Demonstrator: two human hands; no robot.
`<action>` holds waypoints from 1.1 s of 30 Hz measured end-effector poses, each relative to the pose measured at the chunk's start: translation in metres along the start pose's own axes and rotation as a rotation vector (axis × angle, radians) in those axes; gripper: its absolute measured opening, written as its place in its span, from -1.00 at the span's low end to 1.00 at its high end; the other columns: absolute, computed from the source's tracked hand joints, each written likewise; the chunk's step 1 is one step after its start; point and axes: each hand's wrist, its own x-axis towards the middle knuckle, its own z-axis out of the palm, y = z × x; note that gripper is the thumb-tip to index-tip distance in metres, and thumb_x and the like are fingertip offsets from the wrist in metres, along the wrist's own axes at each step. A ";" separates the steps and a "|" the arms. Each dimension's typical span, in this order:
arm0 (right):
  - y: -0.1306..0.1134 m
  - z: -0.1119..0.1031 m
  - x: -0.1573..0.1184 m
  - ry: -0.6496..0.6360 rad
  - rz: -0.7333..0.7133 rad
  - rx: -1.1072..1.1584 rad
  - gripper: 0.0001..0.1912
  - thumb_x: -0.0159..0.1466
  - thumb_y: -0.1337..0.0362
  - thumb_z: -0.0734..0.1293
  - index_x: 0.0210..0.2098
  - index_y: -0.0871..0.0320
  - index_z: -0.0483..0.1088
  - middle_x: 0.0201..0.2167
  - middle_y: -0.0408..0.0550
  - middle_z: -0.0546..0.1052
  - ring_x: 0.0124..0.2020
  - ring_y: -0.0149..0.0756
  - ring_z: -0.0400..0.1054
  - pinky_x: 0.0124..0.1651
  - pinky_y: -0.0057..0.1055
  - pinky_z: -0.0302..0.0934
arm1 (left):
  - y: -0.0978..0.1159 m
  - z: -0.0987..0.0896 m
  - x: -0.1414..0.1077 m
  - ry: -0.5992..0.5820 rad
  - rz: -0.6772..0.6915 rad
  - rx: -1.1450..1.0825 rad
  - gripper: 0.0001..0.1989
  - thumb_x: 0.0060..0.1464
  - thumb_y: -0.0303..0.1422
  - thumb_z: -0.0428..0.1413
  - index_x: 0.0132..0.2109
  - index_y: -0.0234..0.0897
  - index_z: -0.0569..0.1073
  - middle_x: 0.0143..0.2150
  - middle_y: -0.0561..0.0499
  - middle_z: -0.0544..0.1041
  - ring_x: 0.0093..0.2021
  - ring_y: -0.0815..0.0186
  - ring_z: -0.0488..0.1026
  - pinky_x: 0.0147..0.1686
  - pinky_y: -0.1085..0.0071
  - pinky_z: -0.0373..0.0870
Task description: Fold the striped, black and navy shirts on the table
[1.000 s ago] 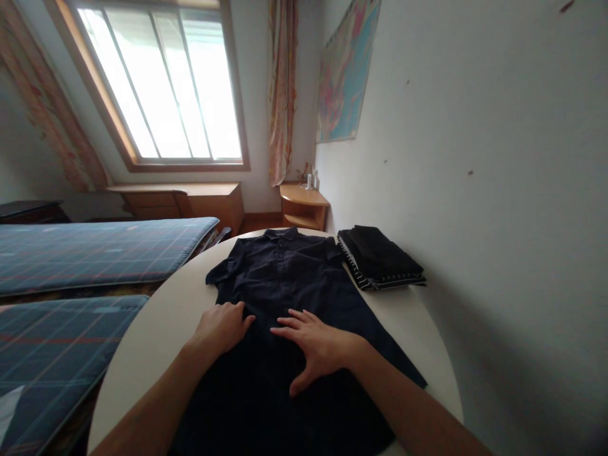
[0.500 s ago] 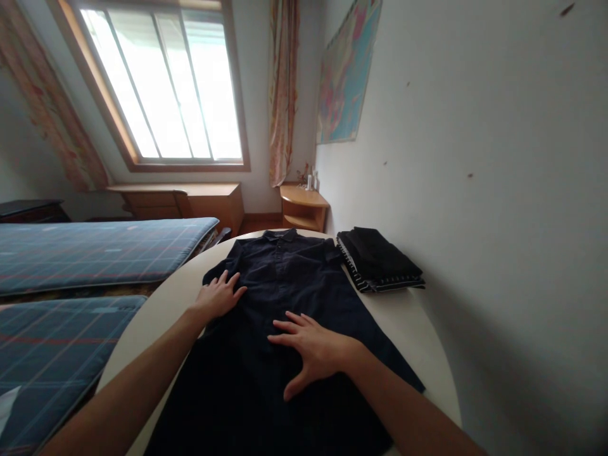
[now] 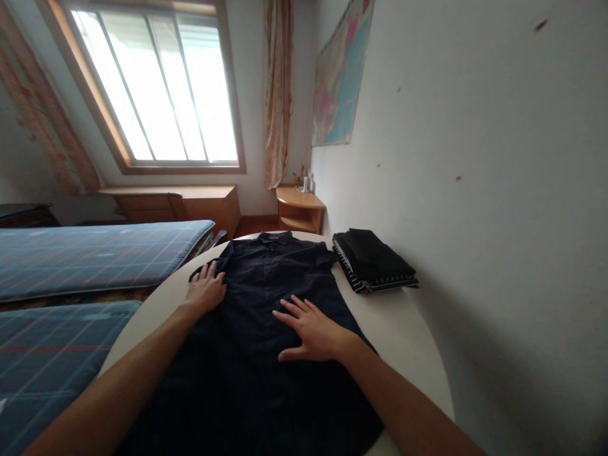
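A dark navy button-up shirt [image 3: 256,373] lies spread out on a pale round-edged table [image 3: 408,335], its collar at the far end. My left hand [image 3: 206,290] rests on the shirt's left sleeve area, fingers stretched forward. Over the middle of the shirt front is my right hand [image 3: 311,330], palm down with fingers spread and thumb out. It seems to lie flat on the cloth. Neither hand grips anything. The shirt's near end runs out of view at the bottom.
A stack of folded dark clothes [image 3: 375,259] sits at the table's right, close to the white wall [image 3: 513,221]. Left of the table are plaid mattresses [image 3: 95,259]. Beyond stand a wooden desk [image 3: 209,196] and a corner shelf [image 3: 299,199].
My left hand has shifted left, and the sleeve cloth under it lies further left. My right hand has moved a little forward over the shirt. The right hem edge has drawn inward.
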 end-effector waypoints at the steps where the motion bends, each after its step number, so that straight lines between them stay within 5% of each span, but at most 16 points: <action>1: 0.006 -0.001 0.000 -0.010 0.043 -0.006 0.05 0.14 -0.35 0.30 0.44 0.00 -0.08 0.48 0.08 -0.16 0.47 0.13 -0.41 0.42 0.13 -0.45 | 0.010 0.002 -0.004 0.052 0.076 -0.025 -0.49 0.25 -0.24 -0.06 0.28 -0.28 0.35 0.46 -0.20 0.06 0.45 -0.02 -0.06 0.32 0.03 0.01; 4: 0.016 -0.001 0.001 -0.095 0.164 0.023 0.14 0.10 -0.40 0.27 0.46 -0.04 -0.22 0.49 0.07 -0.30 0.45 0.23 -0.57 0.35 0.31 -0.56 | 0.037 0.011 -0.016 0.080 0.244 -0.154 -0.43 0.32 -0.12 -0.12 0.38 -0.22 0.21 0.47 -0.13 0.02 0.46 0.07 -0.07 0.35 0.11 -0.02; 7: 0.015 0.001 -0.002 -0.184 0.224 0.052 0.21 0.06 -0.42 0.28 0.46 -0.08 -0.34 0.48 0.04 -0.45 0.41 0.29 -0.73 0.27 0.42 -0.69 | 0.051 0.021 -0.028 0.045 0.232 -0.249 -0.40 0.33 -0.05 -0.16 0.41 -0.17 0.13 0.48 -0.09 0.02 0.45 0.07 -0.06 0.36 0.08 -0.03; 14: -0.004 0.014 -0.024 -0.243 0.243 0.069 0.30 0.02 -0.39 0.35 0.45 -0.04 -0.44 0.45 0.02 -0.58 0.36 0.35 -0.84 0.22 0.44 -0.77 | 0.050 0.016 -0.055 -0.061 0.213 -0.242 -0.37 0.29 0.03 -0.11 0.43 0.02 0.07 0.50 -0.04 -0.12 0.46 -0.14 -0.21 0.30 -0.27 -0.18; 19: -0.019 0.025 -0.049 -0.251 0.216 0.063 0.30 0.03 -0.39 0.33 0.44 -0.02 -0.48 0.45 0.04 -0.57 0.37 0.36 -0.80 0.24 0.44 -0.75 | 0.052 0.013 -0.076 -0.080 0.237 -0.241 -0.34 0.27 0.07 -0.11 0.43 0.03 0.07 0.49 -0.04 -0.07 0.45 -0.19 -0.18 0.27 -0.32 -0.15; 22: -0.028 0.023 -0.059 -0.247 0.197 0.053 0.26 0.04 -0.38 0.33 0.45 -0.06 -0.40 0.47 0.04 -0.48 0.40 0.40 -0.69 0.28 0.44 -0.63 | 0.047 0.013 -0.075 -0.004 0.204 -0.234 -0.37 0.27 0.02 -0.09 0.39 -0.08 0.19 0.44 -0.10 0.12 0.41 -0.10 0.03 0.29 -0.15 0.02; 25: -0.029 0.011 -0.055 -0.175 0.169 0.007 0.10 0.10 -0.35 0.31 0.45 -0.03 -0.13 0.47 0.11 -0.13 0.42 0.42 -0.31 0.31 0.36 -0.25 | 0.041 0.012 -0.060 0.108 0.192 -0.186 -0.41 0.27 -0.05 -0.07 0.32 -0.26 0.33 0.35 -0.18 0.27 0.35 -0.01 0.18 0.30 0.07 0.11; 29: -0.006 -0.008 -0.029 0.027 0.080 -0.104 -0.35 0.32 -0.10 0.24 0.28 0.10 0.27 0.18 0.16 0.40 0.17 0.06 0.28 0.22 -0.03 0.15 | 0.037 0.009 -0.029 0.202 0.208 -0.086 -0.44 0.23 -0.13 0.00 0.31 -0.22 0.34 0.41 -0.17 0.17 0.43 -0.07 -0.02 0.36 0.03 -0.07; 33: 0.037 -0.009 -0.001 0.200 0.063 -0.174 -0.33 0.36 -0.10 0.20 0.35 0.10 0.16 0.37 0.10 0.19 0.38 -0.04 0.02 0.40 -0.06 -0.16 | 0.035 0.014 0.002 0.148 0.022 -0.082 -0.44 0.22 -0.07 0.01 0.32 -0.06 0.33 0.48 -0.10 0.01 0.43 -0.26 -0.15 0.29 -0.19 -0.08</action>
